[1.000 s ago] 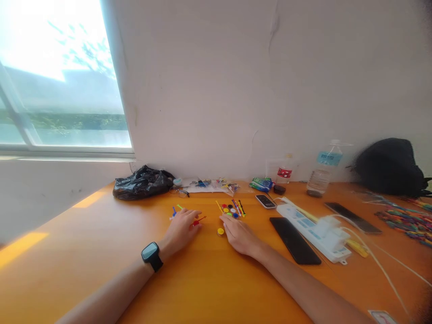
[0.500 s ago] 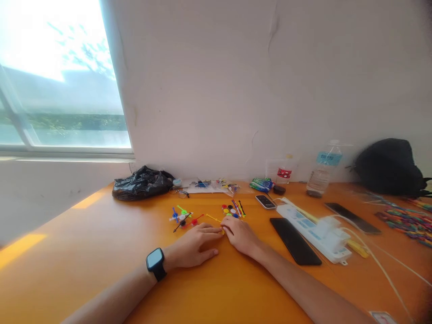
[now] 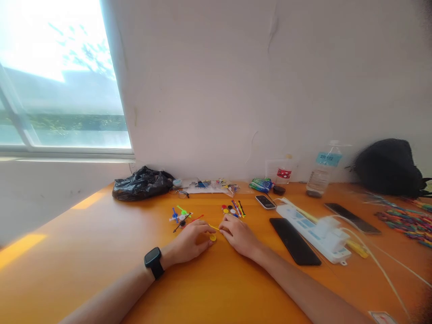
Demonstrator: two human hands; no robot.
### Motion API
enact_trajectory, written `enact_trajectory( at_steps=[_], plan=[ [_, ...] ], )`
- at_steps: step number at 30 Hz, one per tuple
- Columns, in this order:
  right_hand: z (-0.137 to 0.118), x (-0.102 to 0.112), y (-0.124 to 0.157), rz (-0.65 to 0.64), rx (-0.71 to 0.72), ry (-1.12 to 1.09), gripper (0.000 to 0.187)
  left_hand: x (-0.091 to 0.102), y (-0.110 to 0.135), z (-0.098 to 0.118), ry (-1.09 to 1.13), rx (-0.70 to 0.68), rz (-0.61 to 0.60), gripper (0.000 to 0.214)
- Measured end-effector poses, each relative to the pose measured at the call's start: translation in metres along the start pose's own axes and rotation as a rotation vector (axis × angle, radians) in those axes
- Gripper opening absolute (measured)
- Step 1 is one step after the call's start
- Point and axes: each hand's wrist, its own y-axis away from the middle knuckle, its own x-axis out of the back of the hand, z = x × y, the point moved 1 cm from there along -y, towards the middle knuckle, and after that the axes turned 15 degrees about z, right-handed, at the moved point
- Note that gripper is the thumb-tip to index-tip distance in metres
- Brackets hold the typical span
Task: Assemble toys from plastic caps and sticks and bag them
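Disc (image 3: pixel 213 237) between hands (image 3: pixel 187 242); on table (image 3: pixel 209 292), power strip (image 3: pixel 303 226) right, plastic bag (image 3: pixel 143 183) back left.

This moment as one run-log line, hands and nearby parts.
left hand: at yellow disc, grip unclear | right hand: pinching yellow stick | loose discs: beyond right hand | black piece: beyond left hand

Study-like room, home or office unclear, wooden desk (image 3: pixel 84 252) against a pale wall (image 3: pixel 202 90), window (image 3: pixel 67 99) at left, power strip (image 3: pixel 300 224) and water bottle (image 3: pixel 319 179) at right

Left hand (image 3: pixel 187 241) near right hand (image 3: pixel 242 236) (fingers bent).
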Motion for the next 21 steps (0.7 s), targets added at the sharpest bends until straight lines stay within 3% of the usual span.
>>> enact_trajectory(
  at_steps=[5,11,16,21],
  plan=[
    [-0.001,-0.001,0.000,0.053,-0.043,-0.057,0.011,0.003,-0.001,0.002,-0.034,-0.038,0.094,0.028],
    [-0.013,-0.003,0.002,0.089,-0.051,-0.347,0.012,0.004,-0.001,0.001,-0.084,-0.037,0.218,0.030],
    [-0.018,-0.003,0.001,0.116,-0.030,-0.463,0.013,0.002,-0.002,0.000,-0.110,0.009,0.175,0.016],
    [-0.016,-0.004,0.001,0.111,-0.070,-0.485,0.007,0.001,-0.003,-0.002,-0.065,0.030,0.144,0.016]
  ],
)
